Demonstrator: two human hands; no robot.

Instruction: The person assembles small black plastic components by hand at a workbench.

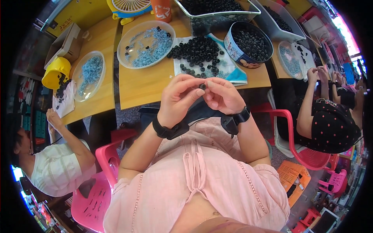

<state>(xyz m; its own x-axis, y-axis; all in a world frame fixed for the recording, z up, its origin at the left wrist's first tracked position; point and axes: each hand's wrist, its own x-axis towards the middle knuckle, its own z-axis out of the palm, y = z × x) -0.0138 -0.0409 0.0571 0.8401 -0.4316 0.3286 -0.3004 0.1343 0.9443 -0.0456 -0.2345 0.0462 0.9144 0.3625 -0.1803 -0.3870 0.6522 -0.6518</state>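
My left hand [175, 101] and my right hand [226, 97] meet in front of the table edge, thumbs and forefingers pinched together. Between their fingertips sits a small black round piece [202, 86], shaped like a cap or ring; its finer detail is too small to read. Just beyond my hands, a pile of similar black pieces [200, 50] lies on a white and teal cloth [237, 76]. A few small pale-blue clear parts [219, 73] are scattered at the pile's near right side. Black bands with box-shaped devices circle both my wrists.
A shallow clear tray [121, 50] of pale-blue parts stands left of the pile, a round tin [229, 42] of black pieces right. Behind are a large clear bin [194, 21], an orange cup [161, 9] and a small fan [130, 7]. People sit at both sides.
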